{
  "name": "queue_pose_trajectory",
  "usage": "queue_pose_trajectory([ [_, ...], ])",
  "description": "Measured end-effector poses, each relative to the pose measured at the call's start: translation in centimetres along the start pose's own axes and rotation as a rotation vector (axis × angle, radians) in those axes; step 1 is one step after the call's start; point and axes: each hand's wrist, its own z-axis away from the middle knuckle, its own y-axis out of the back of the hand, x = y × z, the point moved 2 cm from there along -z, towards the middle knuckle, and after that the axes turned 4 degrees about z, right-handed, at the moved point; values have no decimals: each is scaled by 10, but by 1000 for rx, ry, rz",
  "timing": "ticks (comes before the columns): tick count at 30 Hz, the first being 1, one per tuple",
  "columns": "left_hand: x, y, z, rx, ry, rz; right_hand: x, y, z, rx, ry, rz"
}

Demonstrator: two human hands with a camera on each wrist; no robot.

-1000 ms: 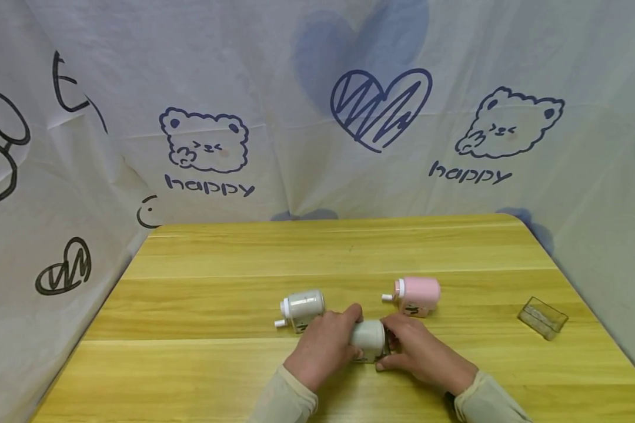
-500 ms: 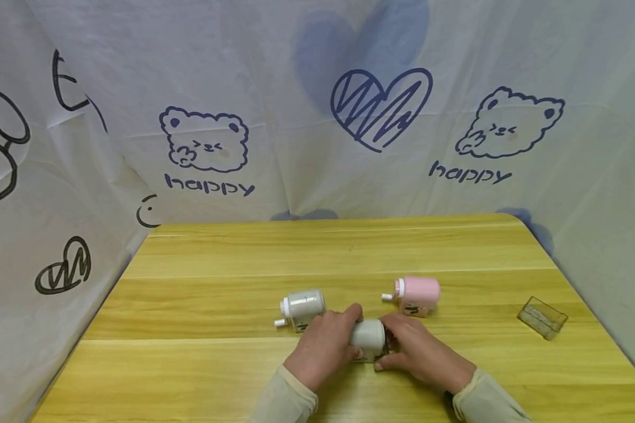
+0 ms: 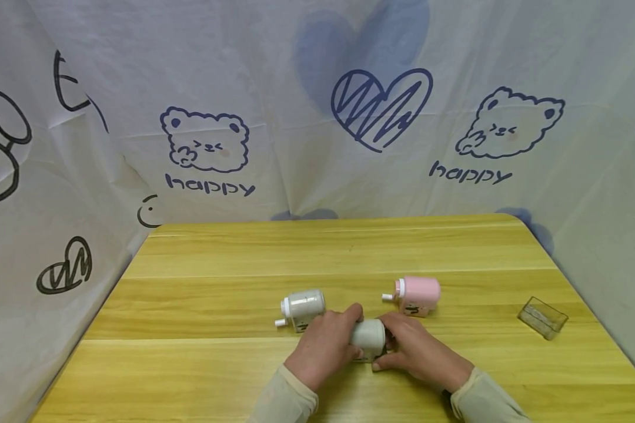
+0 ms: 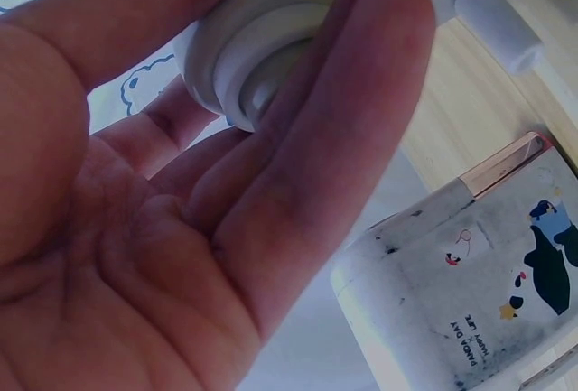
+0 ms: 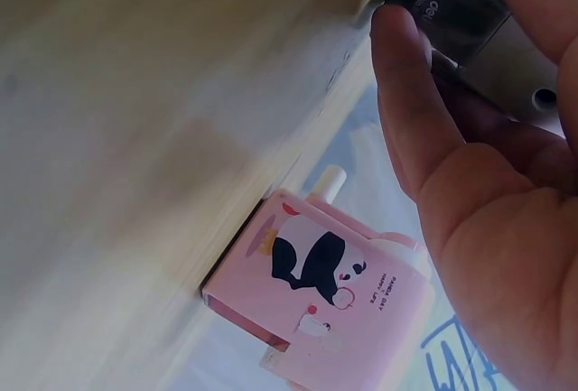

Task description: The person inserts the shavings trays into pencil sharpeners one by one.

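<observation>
Pale-grey plastic pencil sharpener (image 3: 368,337), near centre: I see left hand (image 3: 325,345) fingers clamped round it, right hand (image 3: 417,348) fingers pinching its smoked tray (image 5: 456,12). I'd brace the body, guiding the tray squarely.

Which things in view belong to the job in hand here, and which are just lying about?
In the job:
Pale grey sharpener, held by the left grip
Dark see-through drawer at its end, held by the right grip

Lying about, not held:
Other grey sharpener
Pink sharpener
Small clear tray; possibly a sharpener drawer, so its role is uncertain
</observation>
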Motion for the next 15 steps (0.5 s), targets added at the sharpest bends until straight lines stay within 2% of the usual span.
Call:
queue_pose_trajectory([
  [15,-1,0,-1,-5,6,-4,0,-2,-3,10,1,8],
])
